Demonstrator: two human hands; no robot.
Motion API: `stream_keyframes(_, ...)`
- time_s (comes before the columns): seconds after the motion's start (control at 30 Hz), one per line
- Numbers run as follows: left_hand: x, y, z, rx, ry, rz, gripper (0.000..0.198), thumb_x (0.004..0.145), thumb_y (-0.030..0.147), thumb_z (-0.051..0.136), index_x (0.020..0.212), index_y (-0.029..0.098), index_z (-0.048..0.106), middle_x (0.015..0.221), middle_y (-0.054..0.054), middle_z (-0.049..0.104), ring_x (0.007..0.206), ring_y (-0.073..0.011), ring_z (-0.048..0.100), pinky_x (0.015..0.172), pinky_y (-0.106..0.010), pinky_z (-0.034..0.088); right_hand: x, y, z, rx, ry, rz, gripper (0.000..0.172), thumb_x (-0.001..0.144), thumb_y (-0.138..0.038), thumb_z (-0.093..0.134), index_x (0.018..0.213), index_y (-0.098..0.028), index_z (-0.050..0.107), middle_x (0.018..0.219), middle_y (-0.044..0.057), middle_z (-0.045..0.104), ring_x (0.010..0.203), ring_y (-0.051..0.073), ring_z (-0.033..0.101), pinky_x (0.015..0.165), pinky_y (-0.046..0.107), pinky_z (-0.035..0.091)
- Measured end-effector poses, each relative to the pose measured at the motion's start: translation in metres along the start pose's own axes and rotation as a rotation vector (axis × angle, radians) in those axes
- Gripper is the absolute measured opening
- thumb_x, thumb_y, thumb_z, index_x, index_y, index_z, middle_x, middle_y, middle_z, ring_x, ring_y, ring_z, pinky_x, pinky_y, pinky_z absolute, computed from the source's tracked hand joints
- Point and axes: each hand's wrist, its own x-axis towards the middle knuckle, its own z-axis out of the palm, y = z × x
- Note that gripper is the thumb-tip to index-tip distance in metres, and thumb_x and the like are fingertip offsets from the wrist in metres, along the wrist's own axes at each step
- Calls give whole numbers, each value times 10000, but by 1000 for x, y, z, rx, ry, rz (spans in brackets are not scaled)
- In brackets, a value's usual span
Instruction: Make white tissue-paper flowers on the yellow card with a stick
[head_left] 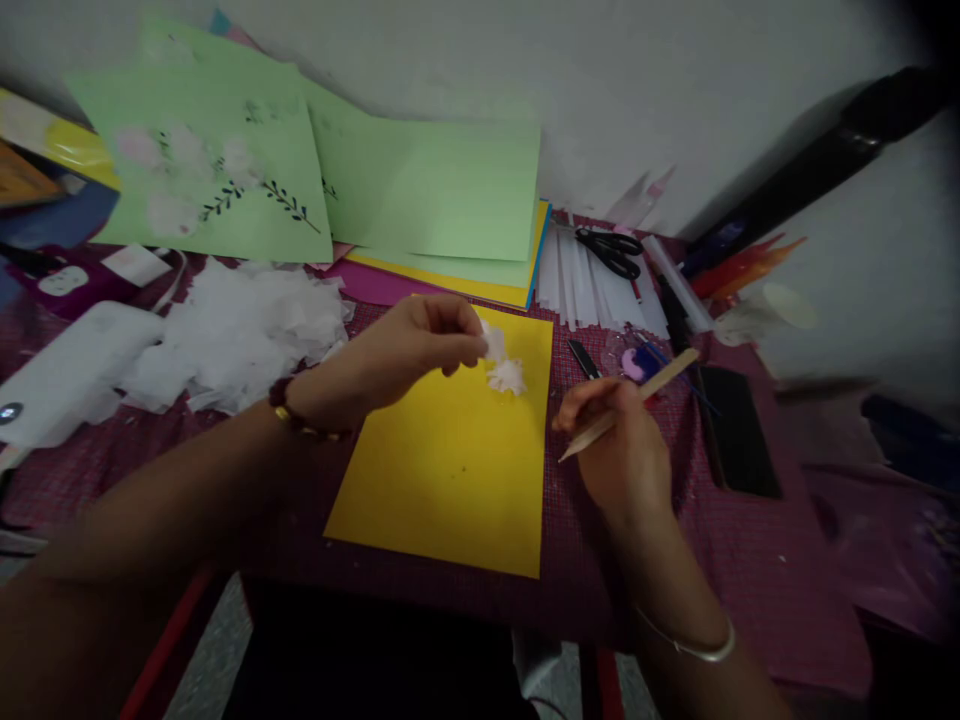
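Observation:
My left hand is closed in a pinch on a small piece of white tissue paper, above the upper part of a yellow sheet. Just below the piece, a ruffled white paper flower lies on the sheet. To the right of the sheet, my right hand is wrapped round a pale wooden stick. Its thin tip points down and left, toward the sheet's right edge, without touching it.
A pile of white tissue pieces and a white device lie left. Green sheets, one decorated with flowers, lean on the wall. Black scissors rest on white strips. A cutter and a dark phone-like slab lie right.

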Motion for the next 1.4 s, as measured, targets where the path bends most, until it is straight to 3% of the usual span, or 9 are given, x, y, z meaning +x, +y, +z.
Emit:
stream_keyframes(0.1,8,2,-8,-71,74,44,123,678,157,661,695,143,541,605,35,565,513,-37,465,490,-167,330,8,3,-10,26,30,14,474,936,-572,306,789,-229,597,604,-23,487,500,111,455,472,251,366)
stream_keyframes(0.2,20,-21,-6,-115,35,26,137,657,156,668,720,146,547,584,48,554,493,-38,465,484,-171,335,11,12,-11,-55,-2,-7,413,924,-555,403,836,-224,634,509,-51,438,438,103,404,432,244,323)
stream_keyframes(0.3,32,-46,-6,-88,5,-45,138,643,160,673,729,135,568,586,43,565,497,-44,479,497,-181,353,13,21,-9,-134,-5,-72,261,870,-453,575,842,-206,652,609,-25,565,543,114,525,523,250,427)
stream_keyframes(0.4,36,-56,-8,-25,5,-85,113,638,154,654,720,128,581,589,39,567,513,-48,482,516,-184,357,16,25,-6,-230,-22,-146,177,837,-376,633,846,-204,673,700,-4,626,629,129,587,615,274,483)
stream_keyframes(0.67,36,-64,-14,92,-21,-26,85,658,195,569,722,142,587,631,29,555,524,-52,438,502,-190,303,14,25,0,-405,-51,-222,176,853,-363,596,828,-209,678,790,29,673,710,166,627,628,300,499)
stream_keyframes(0.9,36,-61,-14,127,-79,-25,56,617,183,541,652,141,552,666,13,562,539,-56,420,490,-190,302,19,28,3,-413,-20,-220,191,866,-368,575,843,-202,669,802,37,675,679,159,612,622,304,499)
stream_keyframes(1.2,40,-69,-13,125,-101,13,101,670,183,566,764,146,567,603,43,529,471,-36,406,439,-165,292,16,25,2,-409,48,-214,218,866,-389,560,799,-202,650,735,28,647,666,161,597,627,309,489)
stream_keyframes(1.4,44,-74,-16,156,-128,10,88,715,226,589,723,139,599,600,30,538,477,-42,432,446,-169,334,18,26,3,-425,12,-214,205,870,-377,564,802,-201,646,714,17,623,664,159,591,620,306,483)
